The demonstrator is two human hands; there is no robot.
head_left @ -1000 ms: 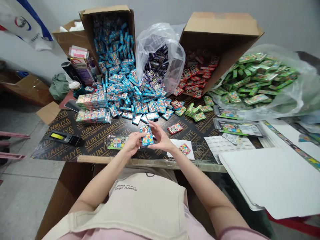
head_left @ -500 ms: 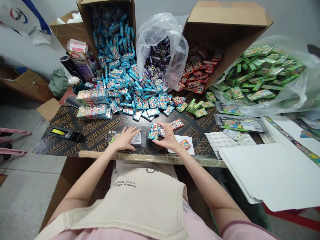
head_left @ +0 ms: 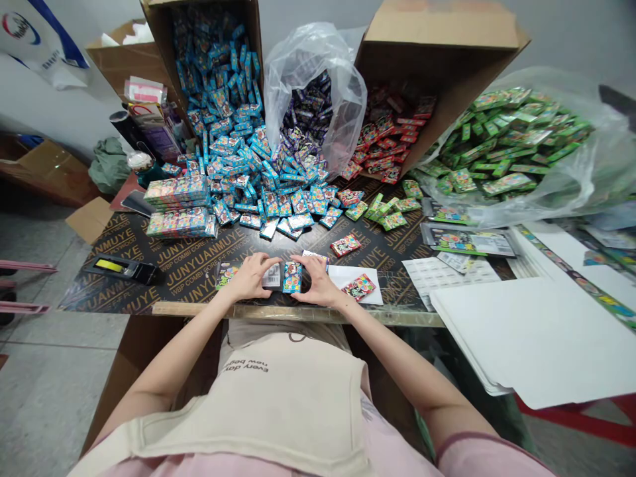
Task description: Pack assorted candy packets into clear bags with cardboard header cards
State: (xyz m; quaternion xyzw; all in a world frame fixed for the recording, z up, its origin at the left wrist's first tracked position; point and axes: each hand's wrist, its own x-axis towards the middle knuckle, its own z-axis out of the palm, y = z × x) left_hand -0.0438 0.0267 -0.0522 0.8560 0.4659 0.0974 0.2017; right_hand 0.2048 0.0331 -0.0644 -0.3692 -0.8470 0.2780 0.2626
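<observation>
My right hand [head_left: 315,280] grips a small stack of blue candy packets [head_left: 292,277] at the near edge of the dark printed board [head_left: 199,262]. My left hand [head_left: 251,276] is closed on a clear printed bag [head_left: 271,275] lying flat beside the packets, pressing against its end. The two hands nearly meet over the bag. A red packet [head_left: 345,245] lies just beyond my right hand, and another packet [head_left: 360,287] sits on a white slip to its right.
Behind are a tipped box spilling blue packets [head_left: 233,146], a plastic bag of purple packets [head_left: 311,112], a box of red packets [head_left: 392,142] and a bag of green packets [head_left: 511,149]. Wrapped stacks [head_left: 179,209] and a black-yellow tool [head_left: 122,268] lie left; white sheets [head_left: 536,338] right.
The hands came down from holding the blue packets up in the air to the board's near edge. My left hand let go, went to the clear bag, and my right brought the packets beside it.
</observation>
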